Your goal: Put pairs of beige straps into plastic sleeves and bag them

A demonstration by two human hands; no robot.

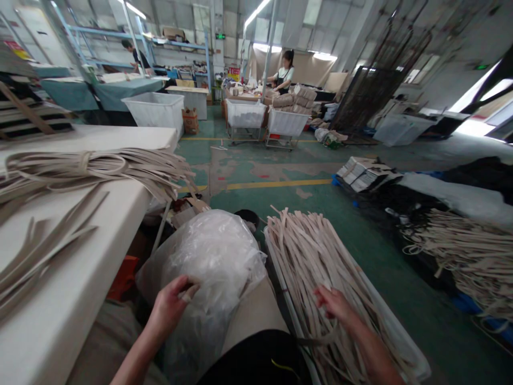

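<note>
Both grips half-curled!
Left hand (170,302) by near plastic bag (216,240), right hand (334,305) over strips (300,246); blurred, can't tell any hold.

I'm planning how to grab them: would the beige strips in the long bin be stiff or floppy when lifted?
The beige strips would probably flop, since several bend over one another. They may drag neighbours along, as they lie crossed in the long bin. Each looks narrow, so one alone is likely light.
</note>
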